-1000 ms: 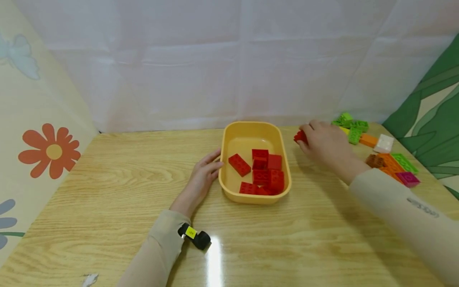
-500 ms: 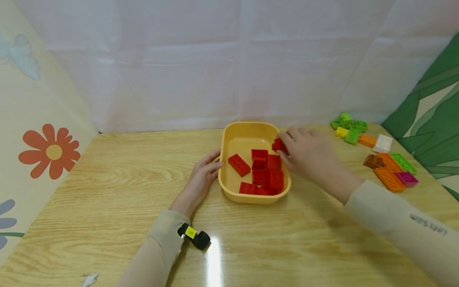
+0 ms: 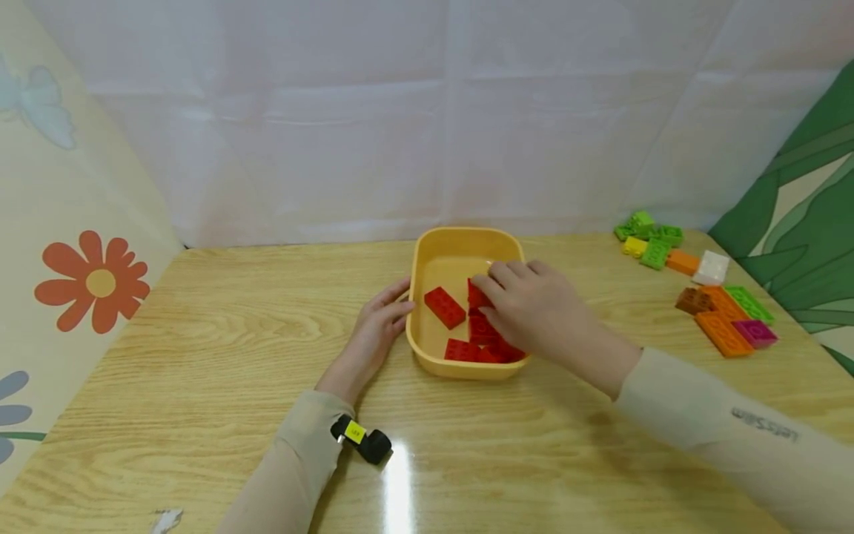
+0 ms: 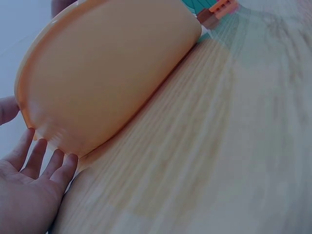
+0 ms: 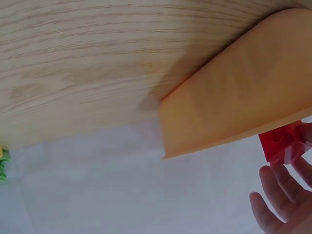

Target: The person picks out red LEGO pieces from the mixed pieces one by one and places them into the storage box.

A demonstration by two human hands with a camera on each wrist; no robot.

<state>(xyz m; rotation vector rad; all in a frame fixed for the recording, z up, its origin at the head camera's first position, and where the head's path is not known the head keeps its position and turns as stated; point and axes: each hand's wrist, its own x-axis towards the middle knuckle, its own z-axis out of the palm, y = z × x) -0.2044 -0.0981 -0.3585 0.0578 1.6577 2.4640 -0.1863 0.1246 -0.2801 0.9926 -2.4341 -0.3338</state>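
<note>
A yellow tub point(image 3: 434, 241) stands on the wooden table with several red toy bricks inside, one loose brick point(image 3: 445, 308) on its left side. My left hand point(image 3: 373, 326) rests against the tub's left side; in the left wrist view its fingertips touch the outer wall point(image 4: 112, 68), thumb by the rim. Over the right part of the tub, my right hand point(image 3: 537, 304) covers some bricks. In the right wrist view it pinches a red brick point(image 5: 280, 141) by the tub's rim, thumb and fingers at the brick's sides.
To the right lie loose bricks: green point(image 3: 657, 252), yellow point(image 3: 634, 247), orange point(image 3: 723, 334), brown point(image 3: 694, 300), white point(image 3: 711, 267) and magenta point(image 3: 755, 333). A white cloth point(image 3: 320, 148) hangs behind the table. A black wrist camera point(image 3: 363, 439) is strapped on my left sleeve.
My right hand has carried the red brick leftward from the table right of the tub to over the bricks inside it. The left hand has stayed at the tub's side.
</note>
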